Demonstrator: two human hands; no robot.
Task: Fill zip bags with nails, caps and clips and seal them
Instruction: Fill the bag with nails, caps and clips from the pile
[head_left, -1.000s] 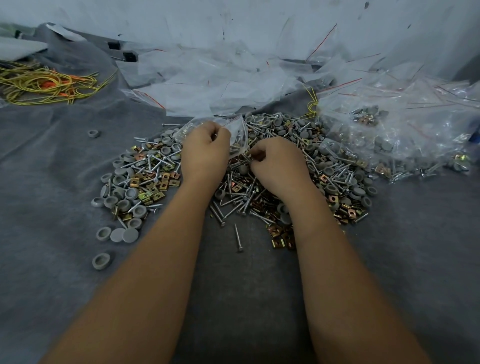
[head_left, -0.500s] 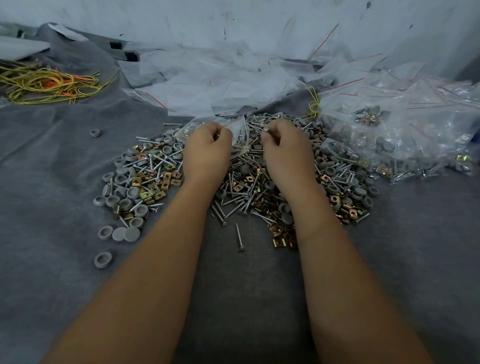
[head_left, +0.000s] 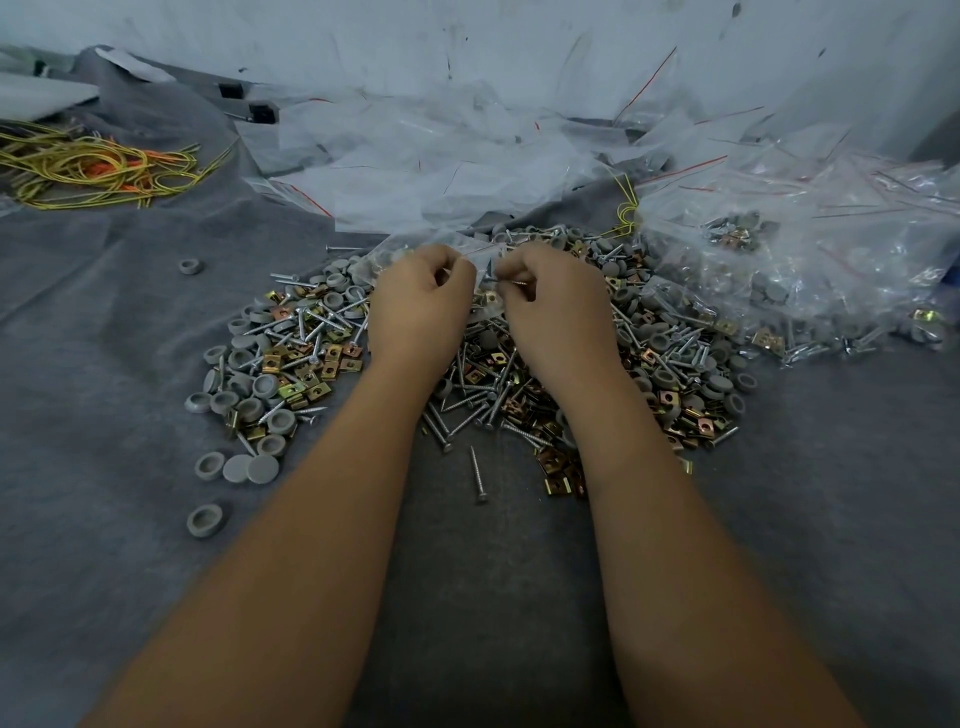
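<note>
A heap of silver nails (head_left: 467, 400), grey round caps (head_left: 249, 400) and brass-coloured clips (head_left: 306, 364) is spread over the grey cloth. Above its far side my left hand (head_left: 418, 306) pinches the mouth of a small clear zip bag (head_left: 395, 254). My right hand (head_left: 558, 306) is curled beside it and pinches nails (head_left: 511, 282) at the bag's opening. The bag's lower part is hidden behind my left hand.
Filled zip bags (head_left: 789, 270) are piled at the right. Empty clear bags (head_left: 441, 166) lie at the back by the wall. Yellow and orange ties (head_left: 98, 166) lie at the far left. Loose caps (head_left: 207, 519) dot the cloth at the left.
My right hand lifted off the heap with nails and moved up and left to the bag's mouth. My left hand kept holding the bag.
</note>
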